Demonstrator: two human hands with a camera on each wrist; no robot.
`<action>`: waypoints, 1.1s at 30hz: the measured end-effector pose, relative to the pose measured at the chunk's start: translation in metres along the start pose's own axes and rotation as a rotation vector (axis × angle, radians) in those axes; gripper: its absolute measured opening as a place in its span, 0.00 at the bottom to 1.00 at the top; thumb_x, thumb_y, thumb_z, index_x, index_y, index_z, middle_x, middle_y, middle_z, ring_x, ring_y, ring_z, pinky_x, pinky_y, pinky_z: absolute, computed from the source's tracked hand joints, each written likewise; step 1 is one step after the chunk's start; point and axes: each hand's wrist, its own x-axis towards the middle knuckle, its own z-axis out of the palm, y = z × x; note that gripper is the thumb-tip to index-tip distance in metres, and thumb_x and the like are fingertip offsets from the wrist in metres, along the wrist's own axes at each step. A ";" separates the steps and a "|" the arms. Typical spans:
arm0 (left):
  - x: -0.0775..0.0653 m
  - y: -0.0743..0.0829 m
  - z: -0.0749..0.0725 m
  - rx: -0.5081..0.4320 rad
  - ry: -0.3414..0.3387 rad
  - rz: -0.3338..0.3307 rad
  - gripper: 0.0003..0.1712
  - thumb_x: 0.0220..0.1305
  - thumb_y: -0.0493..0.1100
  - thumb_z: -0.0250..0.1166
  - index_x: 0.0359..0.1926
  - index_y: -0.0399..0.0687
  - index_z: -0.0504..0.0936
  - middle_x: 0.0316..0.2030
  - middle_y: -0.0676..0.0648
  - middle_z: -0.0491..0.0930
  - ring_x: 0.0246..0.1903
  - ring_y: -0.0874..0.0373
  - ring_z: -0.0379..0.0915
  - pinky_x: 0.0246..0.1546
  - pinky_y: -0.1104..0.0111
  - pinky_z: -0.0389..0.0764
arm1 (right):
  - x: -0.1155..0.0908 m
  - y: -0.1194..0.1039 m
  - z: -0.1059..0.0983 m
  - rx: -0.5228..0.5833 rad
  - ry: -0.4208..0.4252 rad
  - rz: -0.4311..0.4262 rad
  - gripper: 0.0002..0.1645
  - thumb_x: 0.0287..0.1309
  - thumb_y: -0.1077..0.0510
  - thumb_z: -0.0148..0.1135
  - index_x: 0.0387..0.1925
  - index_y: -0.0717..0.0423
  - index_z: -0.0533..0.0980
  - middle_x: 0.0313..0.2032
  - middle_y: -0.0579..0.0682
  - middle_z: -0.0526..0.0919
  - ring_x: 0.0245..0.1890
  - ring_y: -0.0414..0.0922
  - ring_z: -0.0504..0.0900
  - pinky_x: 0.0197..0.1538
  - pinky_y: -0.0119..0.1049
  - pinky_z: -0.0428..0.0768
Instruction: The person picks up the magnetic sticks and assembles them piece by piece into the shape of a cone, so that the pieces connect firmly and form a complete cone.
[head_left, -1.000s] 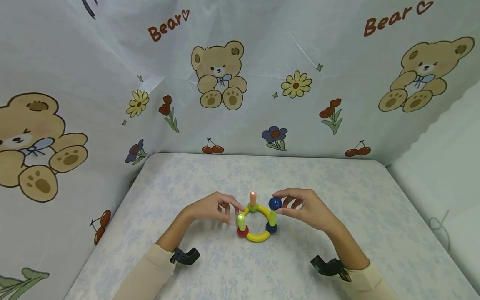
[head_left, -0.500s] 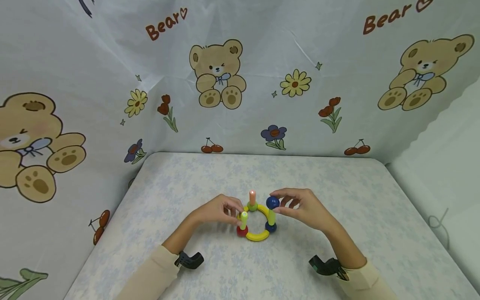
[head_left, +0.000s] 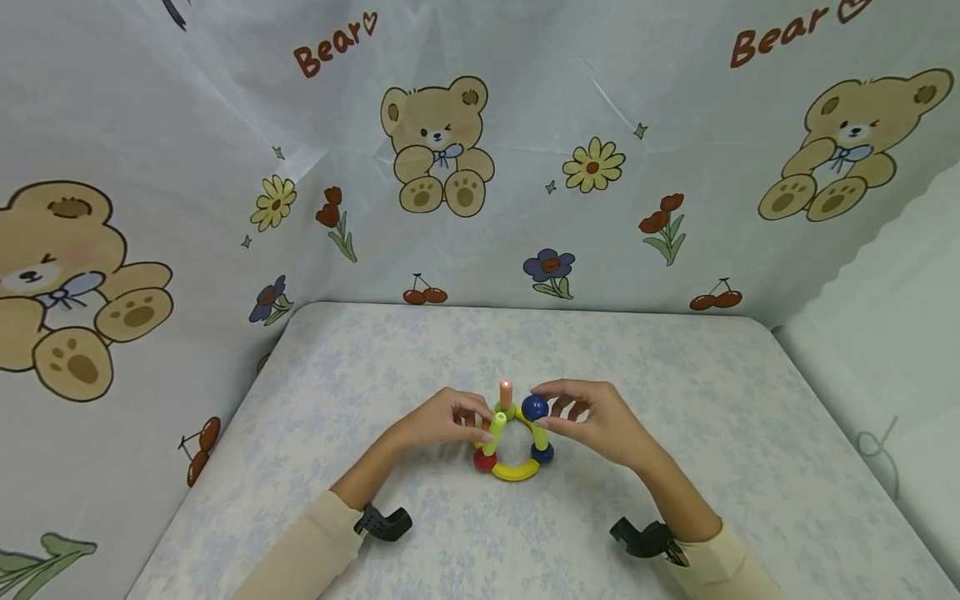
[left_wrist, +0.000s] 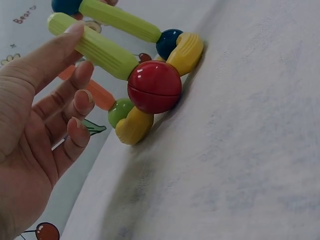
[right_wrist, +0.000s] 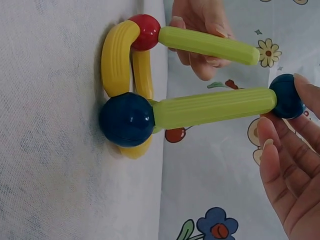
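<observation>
A magnetic stick-and-ball toy stands on the table: a ring of yellow curved sticks [head_left: 515, 472] joined by a red ball [left_wrist: 154, 87], a blue ball [right_wrist: 127, 120] and a green ball [left_wrist: 120, 111]. An orange stick [head_left: 506, 394] rises from the green ball. My left hand [head_left: 452, 417] pinches the upper part of a light green stick [left_wrist: 100, 47] that leans right from the red ball. Between thumb and fingertips, my right hand [head_left: 592, 417] holds an upper blue ball [right_wrist: 287, 96], touching the top of another light green stick [right_wrist: 215, 107].
The pale patterned table [head_left: 420, 533] extends around the toy. Behind it hangs a cloth [head_left: 517, 50] printed with bears and flowers. A thin cord [head_left: 885, 458] lies at the far right. Dark wrist cameras [head_left: 384, 522] sit below both forearms.
My left hand has come in to the light green stick on the red ball and tilted it right. My right hand, with the upper blue ball, has shifted slightly left, its stick leaning inward.
</observation>
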 end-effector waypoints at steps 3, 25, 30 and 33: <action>0.001 -0.001 0.002 -0.003 -0.001 0.000 0.07 0.64 0.36 0.72 0.44 0.44 0.89 0.37 0.50 0.83 0.27 0.54 0.75 0.27 0.71 0.75 | 0.000 0.001 0.003 -0.001 0.009 -0.009 0.21 0.59 0.55 0.75 0.54 0.50 0.84 0.46 0.42 0.87 0.37 0.38 0.83 0.37 0.37 0.84; 0.001 0.000 0.006 0.006 0.009 0.012 0.06 0.65 0.38 0.72 0.43 0.48 0.90 0.36 0.52 0.83 0.28 0.57 0.74 0.28 0.70 0.76 | 0.001 -0.004 0.017 -0.008 0.051 -0.037 0.22 0.57 0.57 0.76 0.53 0.50 0.84 0.45 0.41 0.87 0.35 0.37 0.83 0.35 0.35 0.83; 0.002 -0.001 0.006 0.012 0.012 0.020 0.06 0.64 0.38 0.72 0.43 0.48 0.90 0.36 0.51 0.83 0.29 0.55 0.75 0.28 0.69 0.76 | 0.002 -0.005 0.020 -0.012 0.059 -0.031 0.22 0.56 0.56 0.77 0.53 0.50 0.84 0.45 0.41 0.87 0.35 0.37 0.82 0.35 0.35 0.84; 0.002 -0.002 0.007 0.016 0.012 0.020 0.06 0.65 0.38 0.72 0.43 0.49 0.90 0.36 0.52 0.83 0.29 0.56 0.76 0.29 0.68 0.78 | 0.002 -0.005 0.021 -0.010 0.060 -0.032 0.22 0.56 0.57 0.77 0.53 0.50 0.84 0.45 0.41 0.87 0.35 0.37 0.83 0.35 0.36 0.84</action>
